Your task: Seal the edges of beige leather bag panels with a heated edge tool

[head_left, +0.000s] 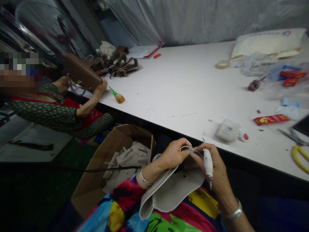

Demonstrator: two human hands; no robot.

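Pale bag (pixel 178 193) is held at lower centre, above the lap, its upper edge pinched by the left hand (pixel 174 154) and met by the right hand's (pixel 217 164) fingertips. Wrapped tool (pixel 208 163) is gripped in the right hand, roughly upright. Carton (pixel 93 174) is seen at lower left, scissors (pixel 294 155) at right edge.

My left hand (pixel 175 154) is low in the frame, just right of centre, back turned upward, thumb and forefinger closed in a pinch. My right hand (pixel 219 166) faces it from the right, fingers curled in a grip. My left forearm (pixel 153 170) slants up from lower left, my right forearm (pixel 238 225) from the bottom edge. Whether my fingertips touch, I can't quite tell.
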